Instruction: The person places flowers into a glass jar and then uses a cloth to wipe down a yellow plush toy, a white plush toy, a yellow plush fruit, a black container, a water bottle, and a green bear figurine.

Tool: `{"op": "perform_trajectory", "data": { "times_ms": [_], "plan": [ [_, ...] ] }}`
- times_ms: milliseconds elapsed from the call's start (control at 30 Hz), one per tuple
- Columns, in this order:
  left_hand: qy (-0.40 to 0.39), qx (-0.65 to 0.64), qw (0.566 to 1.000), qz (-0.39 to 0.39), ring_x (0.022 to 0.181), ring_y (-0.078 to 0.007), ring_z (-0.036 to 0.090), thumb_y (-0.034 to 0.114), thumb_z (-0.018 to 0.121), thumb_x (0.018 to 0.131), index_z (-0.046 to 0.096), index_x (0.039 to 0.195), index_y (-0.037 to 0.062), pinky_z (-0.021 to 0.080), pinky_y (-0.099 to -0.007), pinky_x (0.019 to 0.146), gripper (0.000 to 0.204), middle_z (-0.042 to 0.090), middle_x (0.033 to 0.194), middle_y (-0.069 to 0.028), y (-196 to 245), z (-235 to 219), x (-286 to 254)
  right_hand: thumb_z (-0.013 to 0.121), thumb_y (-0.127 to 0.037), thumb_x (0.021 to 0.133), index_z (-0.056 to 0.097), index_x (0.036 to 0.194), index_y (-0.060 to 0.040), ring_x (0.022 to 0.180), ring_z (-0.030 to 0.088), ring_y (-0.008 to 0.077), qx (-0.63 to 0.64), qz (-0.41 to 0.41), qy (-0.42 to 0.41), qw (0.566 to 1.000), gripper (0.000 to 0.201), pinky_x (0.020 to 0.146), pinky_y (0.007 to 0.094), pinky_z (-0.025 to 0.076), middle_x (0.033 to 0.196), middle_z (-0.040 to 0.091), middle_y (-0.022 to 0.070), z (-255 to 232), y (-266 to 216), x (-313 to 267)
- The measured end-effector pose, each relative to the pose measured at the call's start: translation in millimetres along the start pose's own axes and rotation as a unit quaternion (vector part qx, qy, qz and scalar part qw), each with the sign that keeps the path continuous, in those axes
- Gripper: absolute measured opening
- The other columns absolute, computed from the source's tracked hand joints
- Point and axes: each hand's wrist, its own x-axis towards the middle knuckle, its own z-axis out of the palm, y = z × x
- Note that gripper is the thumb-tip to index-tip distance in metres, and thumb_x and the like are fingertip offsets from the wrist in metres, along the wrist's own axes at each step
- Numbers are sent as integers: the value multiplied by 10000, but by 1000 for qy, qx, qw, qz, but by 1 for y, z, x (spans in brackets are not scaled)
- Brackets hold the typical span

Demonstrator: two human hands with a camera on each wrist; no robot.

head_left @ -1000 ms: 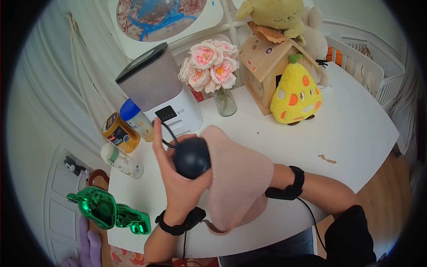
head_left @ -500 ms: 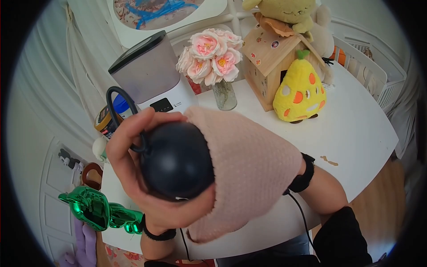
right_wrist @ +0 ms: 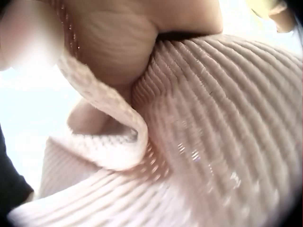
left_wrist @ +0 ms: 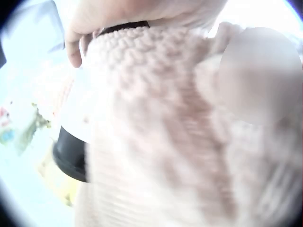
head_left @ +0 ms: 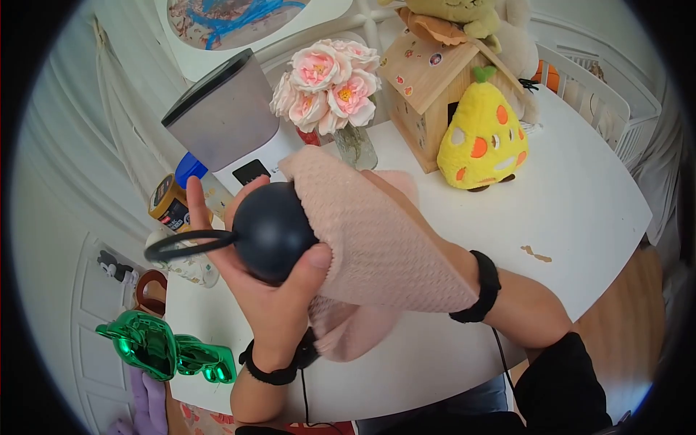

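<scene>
A black ball-like object (head_left: 274, 228) with a smooth surface and a dark loop strap (head_left: 177, 245) is held up over the table. My left hand (head_left: 272, 308) grips it from the left, with the thumb at its lower right and one finger raised beside the strap. A pink textured cloth (head_left: 377, 246) lies against the ball's right side and drapes down below it. In the right wrist view, my right hand (right_wrist: 113, 45) holds the ribbed cloth, its fingers mostly hidden in the folds. Cloth fills much of the left wrist view.
On the white table (head_left: 580, 225) stand a grey-and-white dispenser (head_left: 225, 116), roses in a glass vase (head_left: 355, 145), a wooden house (head_left: 420, 94) and a yellow plush (head_left: 482, 145). A yellow can (head_left: 170, 203) and a shiny green figure (head_left: 156, 344) are at the left.
The ball and cloth came up closer to the head camera, then dropped back slightly. The strap has swung from upright to pointing left. The cloth has shifted up and left over the right hand.
</scene>
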Motion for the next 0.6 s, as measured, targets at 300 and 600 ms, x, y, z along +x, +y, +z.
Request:
{"op": "perform_trajectory", "data": {
  "times_ms": [300,600],
  "plan": [
    [-101,-26,994,20,1185,-303,583,300,936,552,505,1260,16,420,-459,1079,877,589,1228,-189,6,-23,10,799,-233,744,615,1109,-24,968,648,277,96,-27,44,994,460,846,383,510,1034,659,144,7,2,-6],
    [-237,-69,967,68,1210,-309,551,264,910,538,549,1229,36,387,-472,1106,812,544,1256,-186,0,-36,24,836,-202,716,612,1109,-26,972,649,210,18,-5,32,999,485,841,333,518,1051,664,127,4,7,-7]
  ]
}}
